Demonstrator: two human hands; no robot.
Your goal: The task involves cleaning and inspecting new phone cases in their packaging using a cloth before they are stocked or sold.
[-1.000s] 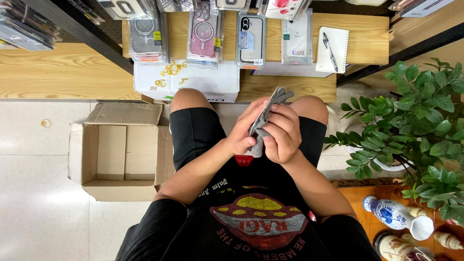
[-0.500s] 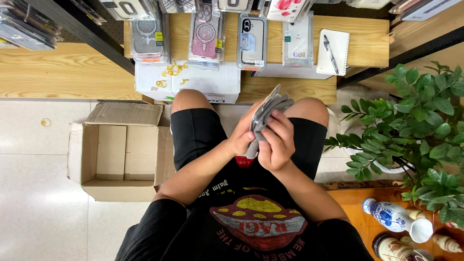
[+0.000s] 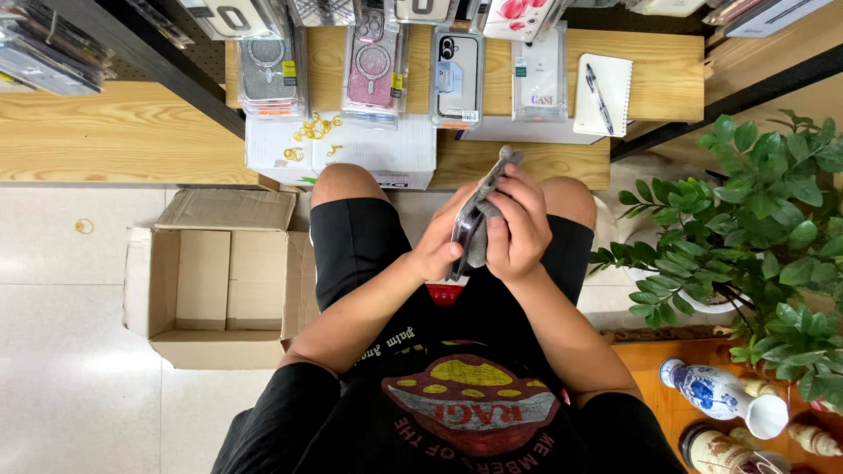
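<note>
I sit with both hands raised over my lap, in black shorts and a black printed shirt. My left hand (image 3: 442, 248) grips the lower edge of a phone case (image 3: 464, 231) turned nearly edge-on. My right hand (image 3: 519, 224) presses a grey cloth (image 3: 492, 200) against the case, fingers wrapped over it. The cloth's tip sticks up above the fingers. Most of the case is hidden between the hands.
An open cardboard box (image 3: 219, 281) stands on the tiled floor at my left. Packaged phone cases (image 3: 373, 61) hang ahead over a white box (image 3: 351, 149) with gold rings. A notepad with pen (image 3: 601, 92) lies on the wooden shelf. A leafy plant (image 3: 755, 228) and blue-white vase (image 3: 720, 395) are right.
The case has turned from flat-facing to nearly edge-on between my hands, and the cloth has shifted with my right hand along it.
</note>
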